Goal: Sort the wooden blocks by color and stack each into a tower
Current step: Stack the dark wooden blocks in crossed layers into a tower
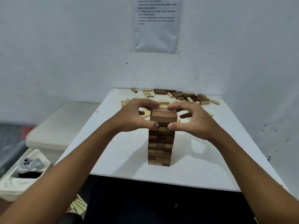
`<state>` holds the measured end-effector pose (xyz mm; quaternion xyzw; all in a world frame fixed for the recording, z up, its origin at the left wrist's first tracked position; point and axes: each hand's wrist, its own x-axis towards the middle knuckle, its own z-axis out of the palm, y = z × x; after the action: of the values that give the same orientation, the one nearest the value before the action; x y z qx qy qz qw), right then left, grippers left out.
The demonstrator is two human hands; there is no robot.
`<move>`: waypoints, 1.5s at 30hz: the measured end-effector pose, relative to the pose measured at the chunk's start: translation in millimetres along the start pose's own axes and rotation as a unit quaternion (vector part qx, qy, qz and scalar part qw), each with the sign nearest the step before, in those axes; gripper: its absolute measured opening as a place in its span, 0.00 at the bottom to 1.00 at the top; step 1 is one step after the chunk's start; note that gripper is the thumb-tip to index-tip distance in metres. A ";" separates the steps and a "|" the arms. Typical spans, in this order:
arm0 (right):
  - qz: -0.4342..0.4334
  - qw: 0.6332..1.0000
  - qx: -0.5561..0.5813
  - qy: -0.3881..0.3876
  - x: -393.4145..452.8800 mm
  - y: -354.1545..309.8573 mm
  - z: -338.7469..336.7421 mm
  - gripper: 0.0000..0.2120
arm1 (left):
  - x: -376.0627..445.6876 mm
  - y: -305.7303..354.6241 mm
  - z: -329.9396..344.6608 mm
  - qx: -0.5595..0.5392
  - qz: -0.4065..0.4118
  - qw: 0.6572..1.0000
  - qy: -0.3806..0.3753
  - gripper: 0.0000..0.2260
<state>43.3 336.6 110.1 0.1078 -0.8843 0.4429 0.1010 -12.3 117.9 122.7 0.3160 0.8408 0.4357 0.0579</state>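
Wood in two tones fills my view: a tower (pixel 161 139) of mixed dark and pale blocks stands on the white desk (pixel 123 152), directly between my two hands. My left hand (pixel 137 115) curls round the tower's top layer from its left side, thumb pressed against the near face just under the top and fingers hooked over the far upper edge. My right hand (pixel 191 118) mirrors it on the other side, thumb tip at the near corner and fingers bent over the far edge, so both hands grip the dark top blocks (pixel 163 116) between them. The tower looks upright, with its layers laid crosswise one upon another.

Beyond my hands, toward the wall, loose blocks (pixel 186 97) lie scattered over the far part of the desk, pale ones mingled with dark ones, some touching or piled on each other. Above them, a printed sheet (pixel 156 25) hangs on the white wall (pixel 64 46); its text is too small for me to read.

Left of my left forearm, off the desk, I see a pale cushion (pixel 63 126) and below it a box holding a grey-and-white controller (pixel 31 164).
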 end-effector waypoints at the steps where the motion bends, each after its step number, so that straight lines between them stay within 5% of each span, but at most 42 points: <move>1: 0.001 1.000 -0.001 0.000 -0.2 -0.1 0.1 0.29 | 0.3 -0.7 -0.1 0.001 0.001 1.000 -0.002 0.32; 13: 0.002 1.000 0.009 -0.003 -2.7 -0.4 2.3 0.31 | -0.2 -10.2 -1.5 -0.008 0.011 1.000 -0.009 0.34; 25: 0.108 0.981 0.162 0.010 -23.1 3.4 33.2 0.55 | -20.5 -13.8 36.8 -0.157 -0.036 0.986 0.054 0.52; 29: 0.120 0.971 0.207 0.009 -27.1 -4.8 48.5 0.64 | -20.7 -10.2 51.2 -0.188 -0.063 0.978 0.067 0.51; 33: 0.128 0.966 0.223 0.023 -27.1 -10.6 55.7 0.65 | -21.5 -0.5 56.6 -0.231 -0.071 0.967 0.081 0.41; 38: 0.131 0.965 0.224 0.037 -25.6 -13.7 60.6 0.64 | -19.2 -6.8 60.4 -0.229 -0.077 0.968 0.071 0.54; 45: 0.133 0.967 0.212 0.042 -25.8 -19.0 62.4 0.65 | -17.3 -2.1 63.4 -0.219 -0.080 0.969 0.079 0.49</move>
<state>68.1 278.0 80.9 -0.0104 -0.7716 0.6338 0.0530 24.1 151.1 79.1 0.1915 0.7495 0.6268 0.0937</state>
